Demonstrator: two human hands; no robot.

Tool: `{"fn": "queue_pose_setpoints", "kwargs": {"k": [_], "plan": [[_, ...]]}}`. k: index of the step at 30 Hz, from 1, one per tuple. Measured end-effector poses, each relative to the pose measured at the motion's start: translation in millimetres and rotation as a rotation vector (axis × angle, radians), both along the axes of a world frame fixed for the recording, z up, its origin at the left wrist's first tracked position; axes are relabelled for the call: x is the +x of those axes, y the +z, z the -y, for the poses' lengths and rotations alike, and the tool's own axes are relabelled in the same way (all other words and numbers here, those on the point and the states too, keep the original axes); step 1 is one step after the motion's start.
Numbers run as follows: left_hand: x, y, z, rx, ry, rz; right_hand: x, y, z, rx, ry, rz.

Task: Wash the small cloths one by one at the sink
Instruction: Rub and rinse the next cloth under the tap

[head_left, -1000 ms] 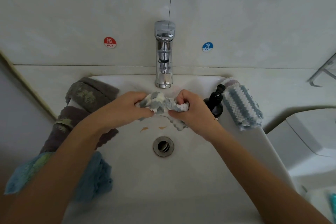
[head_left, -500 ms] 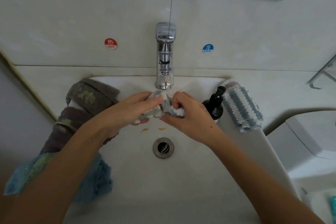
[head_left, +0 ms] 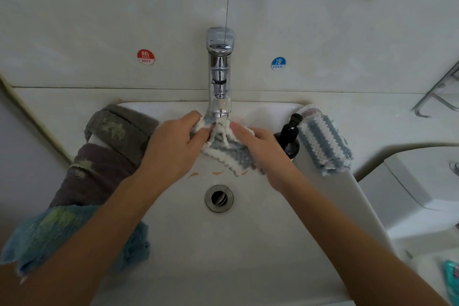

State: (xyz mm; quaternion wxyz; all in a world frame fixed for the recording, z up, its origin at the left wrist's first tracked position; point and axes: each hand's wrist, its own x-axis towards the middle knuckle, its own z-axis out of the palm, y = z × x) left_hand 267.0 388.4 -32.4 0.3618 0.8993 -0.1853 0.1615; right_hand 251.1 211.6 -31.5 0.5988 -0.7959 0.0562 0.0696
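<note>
Left hand (head_left: 171, 149): pinches the striped cloth (head_left: 223, 154) at its left end.
Right hand (head_left: 263, 150): grips the cloth's right end.
Cloth: stretched between both hands, right under the tap (head_left: 219, 82), above the sink (head_left: 223, 243).
Red sticker (head_left: 146, 57): "HOT".
Blue sticker (head_left: 278, 63): "COLD".
Rim: soap bottle (head_left: 288, 138) beside a second striped cloth (head_left: 323, 141).

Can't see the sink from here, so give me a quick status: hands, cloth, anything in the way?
Left hand and right hand both grip the striped cloth. Cloth under the tap, water running on it. Soap bottle close by right hand; nothing blocking.
</note>
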Motion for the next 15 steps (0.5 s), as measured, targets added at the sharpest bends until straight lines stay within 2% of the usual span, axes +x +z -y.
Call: {"fn": "queue_pose_setpoints", "kwargs": {"k": [3,6,8,12,15], "plan": [[-5,-4,6,0.132,-0.006,0.096,-2,-1,-5,0.218,-0.064,-0.104],[-10,-14,17,0.127,-0.012,0.060,-6,-1,-10,0.344,-0.162,-0.063],[-14,-20,23,0.032,-0.026,0.011,-7,-3,-12,0.316,-0.236,0.013],[-24,-22,39,-0.307,-0.039,-0.142,-9,-10,-20,0.251,-0.321,0.235],[-26,-20,47,-0.427,0.056,-0.106,-16,-15,-32,0.207,-0.268,0.321]]}}
